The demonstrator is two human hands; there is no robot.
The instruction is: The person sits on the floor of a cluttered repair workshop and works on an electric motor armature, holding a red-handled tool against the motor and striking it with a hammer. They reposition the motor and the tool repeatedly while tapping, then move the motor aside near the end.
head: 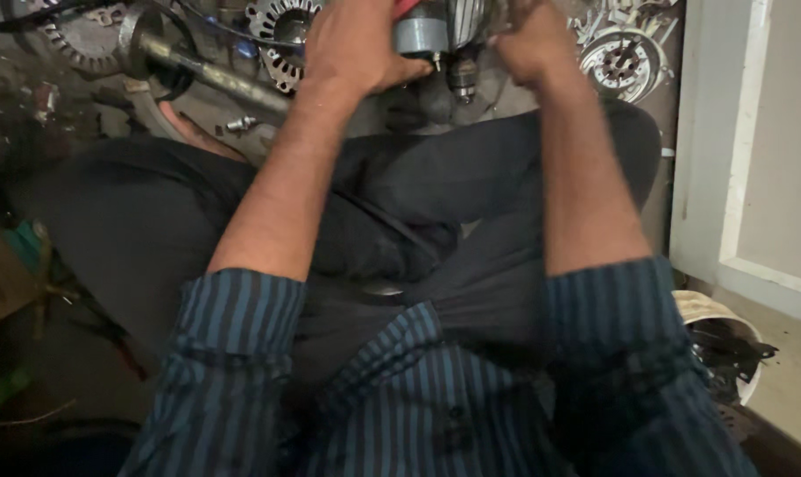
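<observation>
The person sits on the floor in dark trousers [241, 221] and a striped shirt [418, 397], both arms stretched forward. An electric motor [436, 31] with a grey housing sits between the two hands, its short shaft pointing back toward the lap. The left hand [356, 44] is wrapped around the housing's left side. The right hand [528, 40] is clenched just right of it, its contents hidden. Stator cores [621, 62] lie beyond the grip, and a steel shaft [206, 71] lies left of it.
</observation>
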